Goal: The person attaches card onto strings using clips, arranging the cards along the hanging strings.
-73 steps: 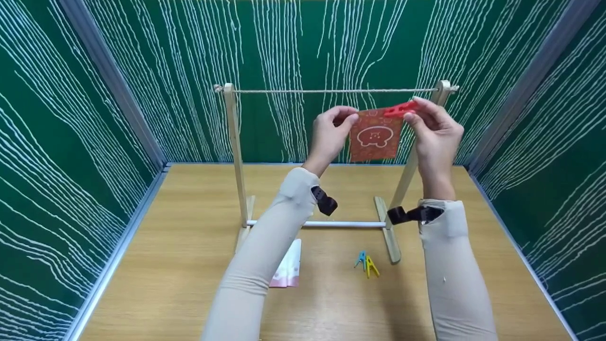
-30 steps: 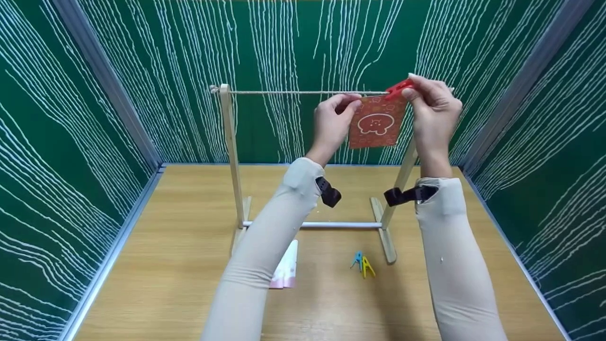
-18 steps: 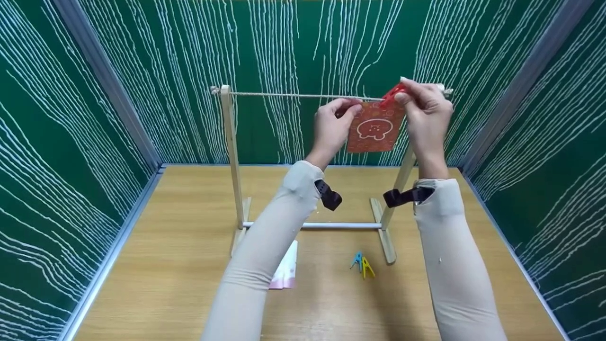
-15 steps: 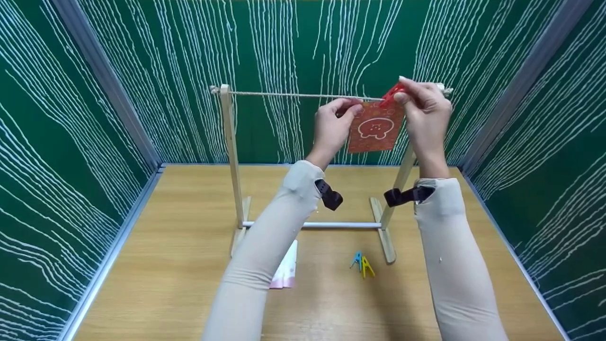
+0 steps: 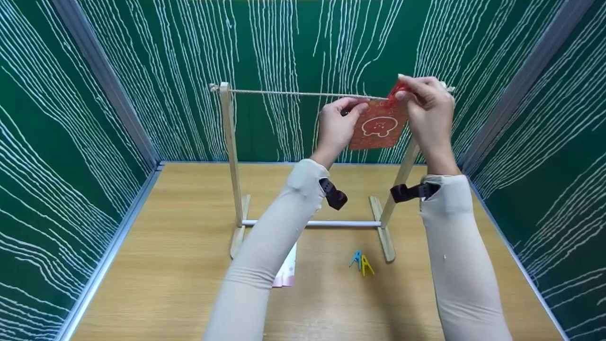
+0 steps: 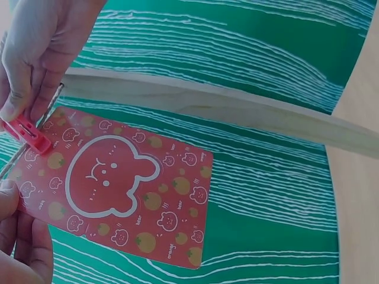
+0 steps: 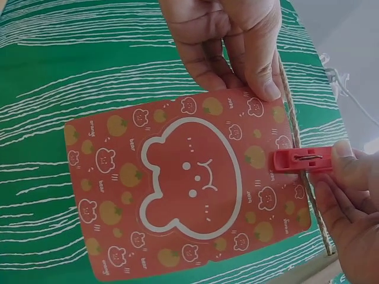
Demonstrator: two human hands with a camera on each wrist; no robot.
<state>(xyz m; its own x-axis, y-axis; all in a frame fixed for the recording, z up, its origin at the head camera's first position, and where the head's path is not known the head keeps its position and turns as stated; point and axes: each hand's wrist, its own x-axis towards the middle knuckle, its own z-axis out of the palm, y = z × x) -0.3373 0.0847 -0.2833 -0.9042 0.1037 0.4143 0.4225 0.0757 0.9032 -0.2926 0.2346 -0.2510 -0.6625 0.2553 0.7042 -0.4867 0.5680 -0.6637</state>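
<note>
A red card (image 5: 378, 132) with a white bear outline hangs at the rope (image 5: 303, 94) strung across the wooden stand. Its upper left edge in the head view is pinched between thumb and fingers of my left hand (image 5: 337, 124). My right hand (image 5: 432, 111) pinches the handle end of a red clothespin (image 7: 302, 160). In the right wrist view the pin crosses the rope and its tip lies over the card's top edge; whether its jaws grip both is hard to tell. The left wrist view shows the same red clothespin (image 6: 29, 135) beside the card (image 6: 118, 183).
A blue clothespin (image 5: 356, 258) and a yellow clothespin (image 5: 367, 265) lie on the table (image 5: 189, 284). A white and pink folded item (image 5: 286, 270) is partly hidden under my left forearm. The stand has wooden posts (image 5: 231, 151) and a white crossbar (image 5: 343, 223).
Both hands have lifted the card and red clothespin from below the rope up to it. The pin now tilts more steeply, and the rope dips there. Lately everything has shifted slightly right.
</note>
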